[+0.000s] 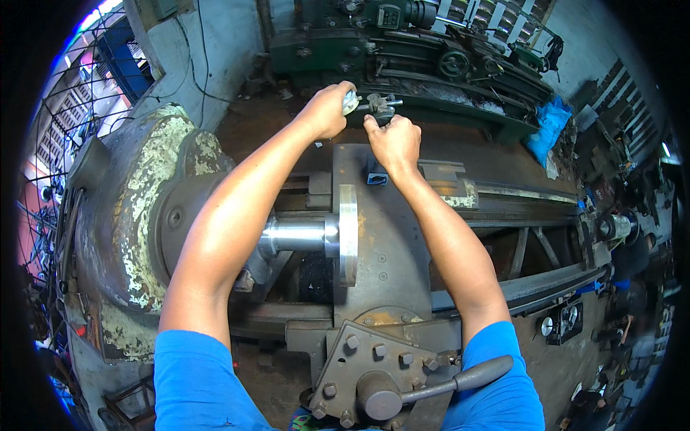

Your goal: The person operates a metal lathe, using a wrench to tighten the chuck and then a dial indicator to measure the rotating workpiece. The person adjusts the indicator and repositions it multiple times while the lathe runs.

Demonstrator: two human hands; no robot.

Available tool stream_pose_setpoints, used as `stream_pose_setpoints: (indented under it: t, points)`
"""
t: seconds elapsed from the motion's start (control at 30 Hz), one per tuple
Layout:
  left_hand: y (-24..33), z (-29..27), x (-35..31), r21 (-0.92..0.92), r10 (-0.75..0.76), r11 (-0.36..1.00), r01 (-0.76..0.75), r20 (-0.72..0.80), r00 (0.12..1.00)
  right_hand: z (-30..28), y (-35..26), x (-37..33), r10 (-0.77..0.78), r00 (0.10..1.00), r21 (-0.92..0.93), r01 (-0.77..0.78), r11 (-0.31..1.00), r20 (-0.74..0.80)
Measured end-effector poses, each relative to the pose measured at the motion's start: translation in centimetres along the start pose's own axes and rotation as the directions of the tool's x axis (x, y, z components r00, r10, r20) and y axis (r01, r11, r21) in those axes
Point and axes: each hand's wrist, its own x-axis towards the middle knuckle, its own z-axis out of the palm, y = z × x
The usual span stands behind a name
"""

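Note:
Both my arms reach out over the lathe carriage. My left hand is closed round a small round dial gauge, seen edge-on and partly covered by the fingers. Just right of it, my right hand grips the rod clamp of the gauge stand, thumb up against it. Below that hand a block-shaped stand base with a blue face rests on the carriage. Nearer me, a shiny shaft with a flat disc at its end sticks out from the chuck, partly behind my left forearm.
A tool post with several bolts and a long lever handle stands close to my body. The worn headstock is at left, lathe bed rails run right. Beyond stand a green lathe and a blue plastic bag.

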Motion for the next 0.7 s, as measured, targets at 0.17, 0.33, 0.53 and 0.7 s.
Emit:
stream_pose_setpoints:
  t: [0.17,0.33,0.53,0.7]
  points:
    - [-0.4,0.0,-0.3,0.027,-0.005,1.0,0.005,-0.012,1.0,0.5,-0.3,-0.1,-0.031,0.999,-0.006,0.031,1.0,-0.015]
    - [-0.2,0.4,0.0,-0.008,0.038,0.999,-0.039,-0.03,0.999,0.2,0.2,-0.2,0.0,0.999,0.09,0.004,0.996,-0.044]
    - [0.6,1.0,0.0,-0.003,0.076,0.997,-0.076,-0.067,0.995,-0.6,0.3,0.0,0.052,0.997,0.094,-0.047,0.994,-0.055]
    - [0.7,0.9,-0.4,-0.01,0.076,0.997,-0.077,-0.086,0.993,-0.8,-0.3,-0.1,-0.015,0.999,-0.04,0.012,0.999,-0.05]
